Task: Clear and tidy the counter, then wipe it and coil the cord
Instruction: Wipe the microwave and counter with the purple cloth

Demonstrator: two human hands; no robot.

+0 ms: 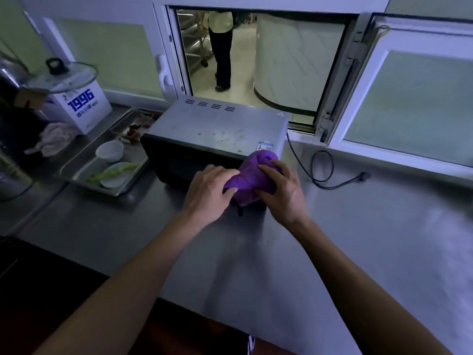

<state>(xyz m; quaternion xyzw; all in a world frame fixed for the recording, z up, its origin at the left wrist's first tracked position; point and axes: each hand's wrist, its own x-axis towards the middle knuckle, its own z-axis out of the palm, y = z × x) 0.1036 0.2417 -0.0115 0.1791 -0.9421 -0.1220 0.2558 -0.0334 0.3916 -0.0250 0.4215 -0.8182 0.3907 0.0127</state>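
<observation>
A bunched purple cloth (252, 175) lies against the front right corner of a small silver oven (217, 129) on the steel counter (358, 226). My left hand (208, 190) grips the cloth's left side, fingers curled over it. My right hand (282, 190) grips its right side from above. The oven's black cord (321, 172) runs from its right side, loops once on the counter and ends in a plug (364, 175) lying loose near the window sill.
Left of the oven a steel tray (76, 172) holds a white bowl (110, 151), a plate with green vegetable scraps (115, 172) and a crumpled rag (55, 139). A white box with a glass lid (79, 108) stands behind. Beyond the open serving hatch a person (221, 47) stands.
</observation>
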